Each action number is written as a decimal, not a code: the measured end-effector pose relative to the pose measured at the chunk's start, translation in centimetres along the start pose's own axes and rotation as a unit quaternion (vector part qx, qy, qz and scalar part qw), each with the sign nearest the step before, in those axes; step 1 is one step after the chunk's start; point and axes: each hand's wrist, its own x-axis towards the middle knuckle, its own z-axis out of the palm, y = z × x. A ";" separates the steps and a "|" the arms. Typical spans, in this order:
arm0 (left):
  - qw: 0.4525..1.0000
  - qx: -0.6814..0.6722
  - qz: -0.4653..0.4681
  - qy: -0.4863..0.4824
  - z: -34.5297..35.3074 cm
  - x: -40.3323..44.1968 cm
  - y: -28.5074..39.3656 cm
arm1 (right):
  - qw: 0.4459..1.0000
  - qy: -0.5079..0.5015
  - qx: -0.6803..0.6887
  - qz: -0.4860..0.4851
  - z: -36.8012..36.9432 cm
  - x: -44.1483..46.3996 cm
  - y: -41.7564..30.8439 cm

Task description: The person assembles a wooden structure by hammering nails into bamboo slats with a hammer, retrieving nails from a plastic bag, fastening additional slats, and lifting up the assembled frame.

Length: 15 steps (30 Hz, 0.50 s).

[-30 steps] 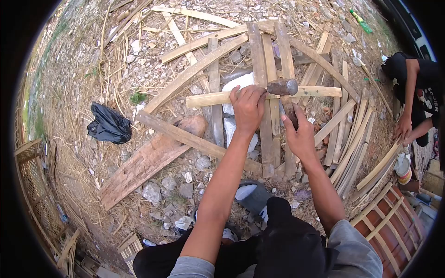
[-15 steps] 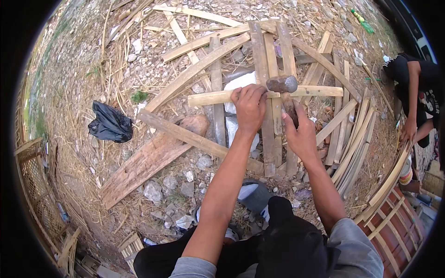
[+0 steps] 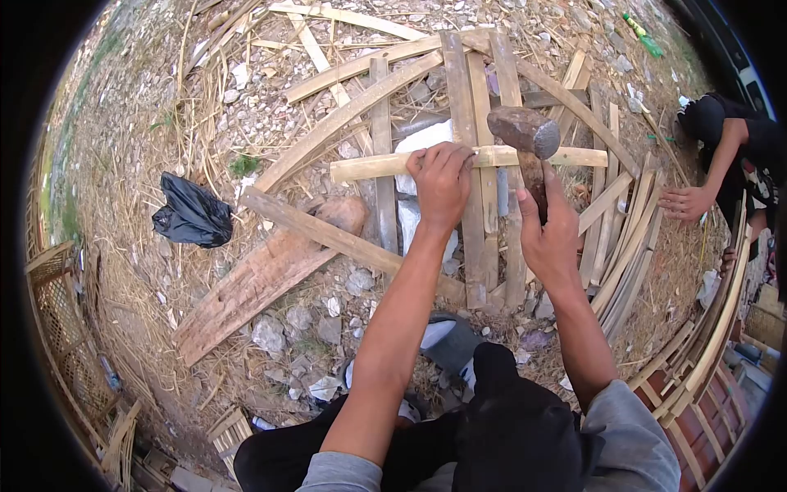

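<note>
- The left hand bunched its fingers on a pale, flat wooden strip crossing brown wooden slats; any pinch was hidden.
- The right hand gripped a worn, brown-handled metal hammer above the strip.

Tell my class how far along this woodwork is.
Looks done: the crosspiece lies across the long slats. In hand: the left hand steadies the crosspiece while the right hand holds the hammer over it. Probably left: fastening the crosspiece, whose joints I can't confirm, and perhaps using the loose strips on the right.
</note>
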 end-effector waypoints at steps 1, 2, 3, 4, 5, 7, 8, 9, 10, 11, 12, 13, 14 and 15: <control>1.000 0.000 0.000 0.002 0.0 0.0 0.0 | 1.000 -0.019 -0.008 0.004 0.5 -0.3 0.6; 1.000 0.000 -0.001 0.005 0.0 -0.1 0.0 | 0.999 -0.038 -0.017 0.008 1.1 -0.8 1.5; 1.000 0.005 -0.002 0.007 0.2 -0.2 0.0 | 0.998 -0.054 -0.026 0.011 1.4 -1.0 2.0; 1.000 0.010 -0.002 0.011 0.4 -0.2 -0.2 | 0.996 -0.075 -0.040 0.025 1.5 -1.1 2.3; 1.000 0.015 -0.002 0.012 0.6 -0.4 -0.3 | 0.993 -0.096 -0.053 0.042 1.5 -1.2 2.4; 1.000 0.004 0.004 0.009 0.3 0.1 -0.2 | 0.992 -0.104 -0.056 0.050 1.4 -1.2 2.0; 1.000 -0.001 0.004 0.003 0.0 -0.1 0.0 | 0.994 -0.090 -0.046 0.047 1.0 -1.3 1.5; 1.000 -0.002 0.005 0.007 0.1 0.1 -0.1 | 0.996 -0.069 -0.036 0.040 0.9 -1.0 1.1; 1.000 -0.002 0.003 0.009 0.1 0.1 -0.1 | 0.997 -0.060 -0.021 0.034 1.0 -0.9 0.9; 1.000 -0.004 0.000 0.010 0.2 -0.1 0.0 | 0.998 -0.051 -0.007 0.029 1.0 -0.9 0.8; 1.000 0.001 -0.002 0.007 0.1 -0.1 0.1 | 0.999 -0.041 0.006 0.023 1.0 -0.9 0.7; 1.000 0.005 -0.002 0.005 0.1 -0.1 0.1 | 0.998 -0.055 -0.017 0.025 1.4 -1.1 1.1; 1.000 0.009 -0.002 0.004 0.0 0.0 0.2 | 0.997 -0.067 -0.041 0.026 2.2 -1.4 1.9; 1.000 0.009 -0.001 0.006 0.1 0.0 0.2 | 0.994 -0.080 -0.065 0.027 2.6 -1.5 2.2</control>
